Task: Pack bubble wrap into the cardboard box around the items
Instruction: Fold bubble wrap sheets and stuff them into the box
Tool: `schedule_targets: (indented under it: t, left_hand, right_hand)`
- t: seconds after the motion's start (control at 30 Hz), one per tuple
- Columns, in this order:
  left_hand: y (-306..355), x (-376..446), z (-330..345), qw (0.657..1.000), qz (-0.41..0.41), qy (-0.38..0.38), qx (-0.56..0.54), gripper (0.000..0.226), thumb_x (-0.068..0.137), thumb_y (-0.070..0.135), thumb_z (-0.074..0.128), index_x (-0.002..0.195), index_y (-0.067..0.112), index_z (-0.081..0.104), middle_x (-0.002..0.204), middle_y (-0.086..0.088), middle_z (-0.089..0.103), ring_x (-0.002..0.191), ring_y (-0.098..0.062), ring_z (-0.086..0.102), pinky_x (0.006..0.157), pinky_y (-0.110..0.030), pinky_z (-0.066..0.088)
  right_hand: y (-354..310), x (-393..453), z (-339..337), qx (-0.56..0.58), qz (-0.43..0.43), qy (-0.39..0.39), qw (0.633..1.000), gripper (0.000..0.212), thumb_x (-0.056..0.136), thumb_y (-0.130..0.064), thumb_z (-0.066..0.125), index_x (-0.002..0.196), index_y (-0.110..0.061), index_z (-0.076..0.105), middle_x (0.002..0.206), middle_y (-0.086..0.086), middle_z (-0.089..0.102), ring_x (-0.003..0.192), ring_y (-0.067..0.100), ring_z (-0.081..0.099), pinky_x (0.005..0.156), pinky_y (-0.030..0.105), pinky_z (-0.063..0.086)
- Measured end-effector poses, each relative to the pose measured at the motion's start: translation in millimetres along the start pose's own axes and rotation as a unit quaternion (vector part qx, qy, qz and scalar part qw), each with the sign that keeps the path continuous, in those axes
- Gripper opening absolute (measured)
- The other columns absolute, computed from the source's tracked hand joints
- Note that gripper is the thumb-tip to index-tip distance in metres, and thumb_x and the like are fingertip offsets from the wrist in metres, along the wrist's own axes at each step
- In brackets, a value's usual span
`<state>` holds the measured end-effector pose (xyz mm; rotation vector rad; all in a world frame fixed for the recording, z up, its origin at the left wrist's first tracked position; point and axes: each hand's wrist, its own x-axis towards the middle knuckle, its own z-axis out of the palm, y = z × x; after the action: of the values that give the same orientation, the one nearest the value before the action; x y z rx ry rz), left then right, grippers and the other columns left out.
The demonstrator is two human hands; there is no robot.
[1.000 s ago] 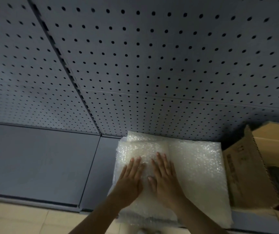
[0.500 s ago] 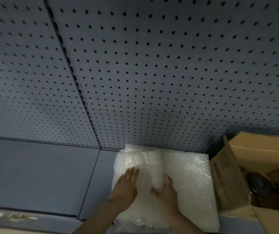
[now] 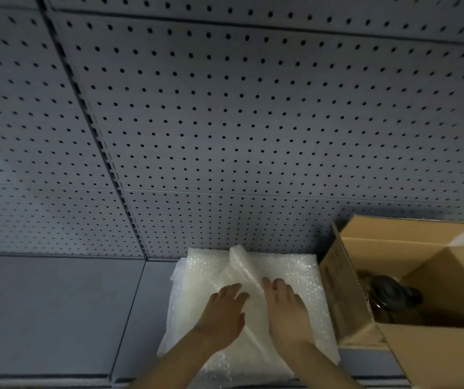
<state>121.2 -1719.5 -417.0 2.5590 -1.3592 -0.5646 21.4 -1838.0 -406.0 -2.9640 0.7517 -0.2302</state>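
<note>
- Left hand (image 3: 221,314) rests fingers-extended on the stack of bubble wrap (image 3: 295,273), seemingly steadying it on the grey shelf (image 3: 57,313).
- Right hand (image 3: 288,313) sits beside a lifted top sheet (image 3: 242,265), its fingertips hidden (whether it pinches, I cannot tell), likely peeling one layer free.
- Open cardboard box (image 3: 348,310) stands just right, a dark item (image 3: 390,297) inside awaiting padding.
</note>
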Motion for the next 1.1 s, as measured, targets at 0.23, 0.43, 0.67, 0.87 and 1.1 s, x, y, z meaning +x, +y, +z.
schedule_targets:
  t: [0.23,0.43,0.67,0.87,1.1]
  left_hand:
    - [-18.6,-5.8,-8.5,0.979,-0.141,0.149,-0.007,0.036,0.09,0.005,0.046,0.124,0.016,0.048,0.126,-0.002,0.045,0.106,-0.015,0.051,0.087,-0.023,0.041]
    - [-37.6,-9.8,-2.9,0.978,-0.009,0.174,0.116,0.096,0.032,-0.007,0.062,0.124,0.018,0.051,0.131,-0.008,0.048,0.122,-0.029,0.045,0.091,-0.042,0.053]
    - [-40.0,-1.1,9.4,0.956,0.095,0.022,0.276,0.114,0.034,0.021,0.091,0.138,0.022,0.045,0.146,-0.009,0.045,0.134,-0.03,0.042,0.107,-0.043,0.028]
    - [-42.0,12.9,24.5,0.96,0.109,0.031,0.255,0.102,0.032,0.014,0.09,0.128,0.024,0.056,0.138,-0.009,0.054,0.129,-0.027,0.047,0.104,-0.038,0.034]
    - [-44.7,28.9,34.2,0.961,0.11,0.009,0.254,0.087,0.033,0.02,0.093,0.116,0.029,0.068,0.131,-0.005,0.061,0.121,-0.026,0.057,0.104,-0.036,0.036]
  right_hand:
    - [-23.8,-23.5,29.1,0.039,-0.082,-0.051,0.995,0.091,0.028,-0.015,0.082,0.112,-0.018,0.049,0.11,0.004,0.06,0.089,0.023,0.059,0.068,0.032,0.055]
    - [-35.2,-24.6,38.1,0.061,-0.082,-0.101,0.99,0.071,0.044,-0.052,0.07,0.109,-0.027,0.054,0.113,-0.001,0.057,0.1,0.023,0.056,0.088,0.041,0.043]
    - [-25.4,-23.7,33.8,0.1,-0.067,-0.181,0.976,0.074,0.078,-0.043,0.062,0.143,-0.028,0.029,0.154,0.003,0.014,0.145,0.027,0.012,0.116,0.047,0.017]
    - [-23.9,-19.6,55.2,0.032,-0.049,-0.186,0.981,0.093,0.043,-0.05,0.084,0.125,-0.021,0.049,0.141,0.012,0.047,0.125,0.034,0.052,0.101,0.045,0.035]
    - [-22.3,-16.9,81.9,0.026,-0.059,-0.213,0.975,0.09,0.036,-0.043,0.088,0.119,-0.019,0.063,0.129,0.016,0.06,0.112,0.035,0.062,0.084,0.048,0.052]
